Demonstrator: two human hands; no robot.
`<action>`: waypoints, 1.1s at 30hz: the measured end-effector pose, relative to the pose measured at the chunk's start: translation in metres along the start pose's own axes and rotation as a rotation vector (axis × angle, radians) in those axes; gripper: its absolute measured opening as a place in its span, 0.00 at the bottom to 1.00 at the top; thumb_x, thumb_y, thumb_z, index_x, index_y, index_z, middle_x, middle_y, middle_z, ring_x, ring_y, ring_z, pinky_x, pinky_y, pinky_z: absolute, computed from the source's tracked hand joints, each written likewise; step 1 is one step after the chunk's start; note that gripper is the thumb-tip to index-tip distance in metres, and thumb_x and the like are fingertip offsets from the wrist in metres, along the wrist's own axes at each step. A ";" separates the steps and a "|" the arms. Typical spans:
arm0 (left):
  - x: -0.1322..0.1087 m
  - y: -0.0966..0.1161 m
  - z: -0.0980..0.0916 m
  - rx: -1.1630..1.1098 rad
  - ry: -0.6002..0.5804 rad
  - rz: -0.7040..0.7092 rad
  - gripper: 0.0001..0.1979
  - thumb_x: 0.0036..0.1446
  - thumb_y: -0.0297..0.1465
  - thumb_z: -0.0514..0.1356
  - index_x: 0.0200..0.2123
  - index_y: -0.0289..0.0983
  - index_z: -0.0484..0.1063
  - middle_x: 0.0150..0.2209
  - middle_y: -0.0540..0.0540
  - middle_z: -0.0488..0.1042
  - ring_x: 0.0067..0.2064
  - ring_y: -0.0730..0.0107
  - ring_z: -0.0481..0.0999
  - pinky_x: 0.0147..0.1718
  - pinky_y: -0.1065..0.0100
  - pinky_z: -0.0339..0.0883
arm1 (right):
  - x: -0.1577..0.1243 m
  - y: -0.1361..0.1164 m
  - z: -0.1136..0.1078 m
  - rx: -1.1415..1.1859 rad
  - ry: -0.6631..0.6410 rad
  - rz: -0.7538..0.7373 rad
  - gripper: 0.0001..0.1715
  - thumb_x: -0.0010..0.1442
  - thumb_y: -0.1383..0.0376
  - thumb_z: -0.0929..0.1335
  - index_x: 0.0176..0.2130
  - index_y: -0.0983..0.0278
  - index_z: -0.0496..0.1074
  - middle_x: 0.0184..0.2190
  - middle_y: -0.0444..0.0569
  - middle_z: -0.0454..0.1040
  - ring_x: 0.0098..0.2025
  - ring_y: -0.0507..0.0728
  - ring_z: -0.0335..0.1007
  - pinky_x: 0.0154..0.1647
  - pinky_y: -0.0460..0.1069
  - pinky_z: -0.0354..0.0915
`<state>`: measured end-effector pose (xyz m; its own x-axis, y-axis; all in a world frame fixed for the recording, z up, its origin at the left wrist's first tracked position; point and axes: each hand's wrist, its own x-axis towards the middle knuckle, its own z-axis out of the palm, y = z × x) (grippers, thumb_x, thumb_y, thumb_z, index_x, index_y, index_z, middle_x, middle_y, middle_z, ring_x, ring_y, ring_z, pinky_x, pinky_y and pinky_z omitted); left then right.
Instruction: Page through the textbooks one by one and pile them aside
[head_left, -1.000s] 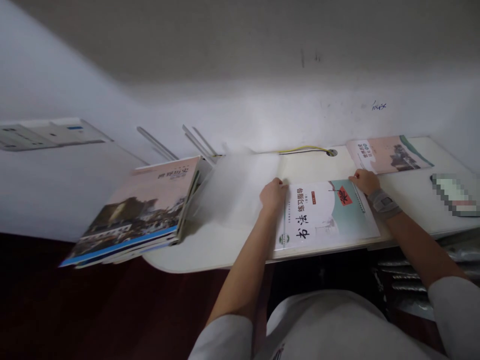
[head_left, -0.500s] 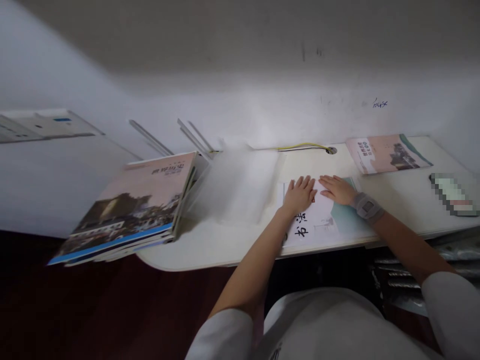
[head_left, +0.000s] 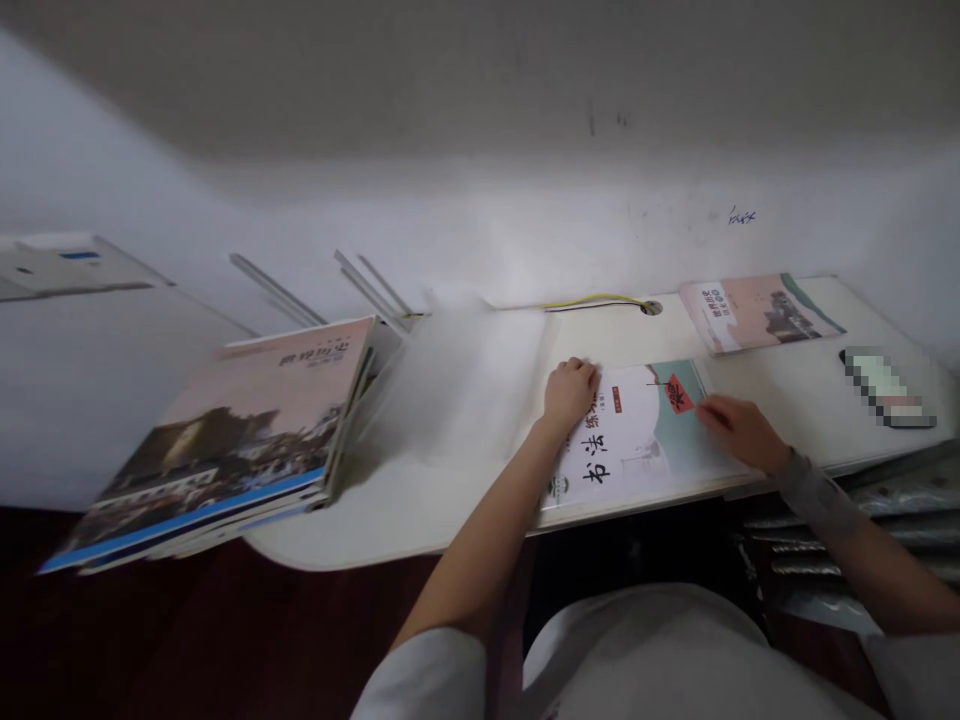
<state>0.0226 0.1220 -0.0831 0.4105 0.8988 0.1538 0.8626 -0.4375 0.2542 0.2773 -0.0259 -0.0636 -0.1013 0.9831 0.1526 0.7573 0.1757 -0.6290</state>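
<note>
A calligraphy workbook [head_left: 634, 440] with a white and green cover and a red diamond print lies flat near the desk's front edge. My left hand [head_left: 572, 390] rests at its left side by the upper corner, fingers curled over that edge. At the right side of the cover is my right hand [head_left: 739, 430], its fingers drawn together in a pinch; what is between the fingertips cannot be made out. Left of the workbook lies a blurred, clear plastic sheet or sleeve [head_left: 465, 385].
A stack of books [head_left: 225, 430] stands at the left, overhanging the white desk [head_left: 352, 530]. A pink history book [head_left: 761, 312] lies at the back right, with a phone [head_left: 889, 390] in front of it. Yellow and black wires [head_left: 600, 300] run into a hole near the wall.
Both hands lay flat on the workbook's cover. They have moved apart to its left and right sides, and their fingers have curled in. More of the cover shows. The view has shifted slightly.
</note>
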 end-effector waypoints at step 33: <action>-0.117 0.003 -0.001 -0.185 0.158 0.058 0.17 0.62 0.39 0.50 0.48 0.39 0.71 0.47 0.40 0.75 0.48 0.57 0.72 0.51 0.55 0.66 | 0.076 0.172 -0.149 1.072 0.533 0.819 0.09 0.52 0.79 0.64 0.33 0.68 0.69 0.26 0.47 0.76 0.28 0.50 0.73 0.36 0.47 0.72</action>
<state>-0.0232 0.0159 -0.0997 0.3936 0.8629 0.3170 0.7641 -0.4988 0.4091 0.4959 0.0710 -0.0469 0.5434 0.7308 -0.4131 -0.3775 -0.2268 -0.8978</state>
